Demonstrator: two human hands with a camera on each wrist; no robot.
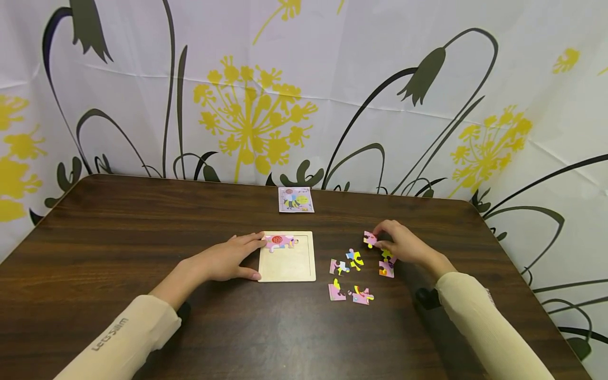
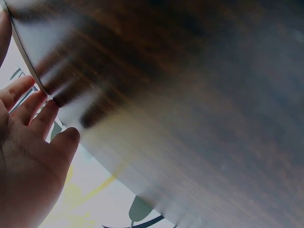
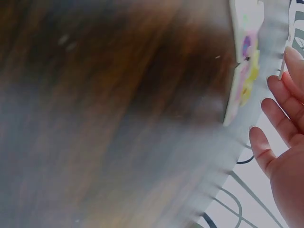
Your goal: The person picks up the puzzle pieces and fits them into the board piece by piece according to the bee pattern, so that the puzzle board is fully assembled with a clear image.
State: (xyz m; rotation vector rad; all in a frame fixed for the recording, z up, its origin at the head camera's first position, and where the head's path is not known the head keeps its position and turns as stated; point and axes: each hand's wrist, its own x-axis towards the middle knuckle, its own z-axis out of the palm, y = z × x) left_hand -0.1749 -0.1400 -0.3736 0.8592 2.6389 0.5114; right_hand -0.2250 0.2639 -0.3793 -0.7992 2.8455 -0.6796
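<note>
Puzzle piece (image 1: 370, 239) toward 3 o'clock of tray (image 1: 287, 268), pinched narrowly between right hand's (image 1: 401, 245) thumb and fingertip; loose pinch could let it slip or twist. Loose pieces (image 1: 363, 297) nearby, some beneath palm; low wrist might drag them. Placed pieces (image 1: 280, 241) inside tray, around 11 o'clock, next to left fingertips; careless nudge could part them. Left hand (image 1: 228, 259) spread wide along tray's 9 o'clock side; uneven push might slide tray across table (image 1: 237, 332).
</note>
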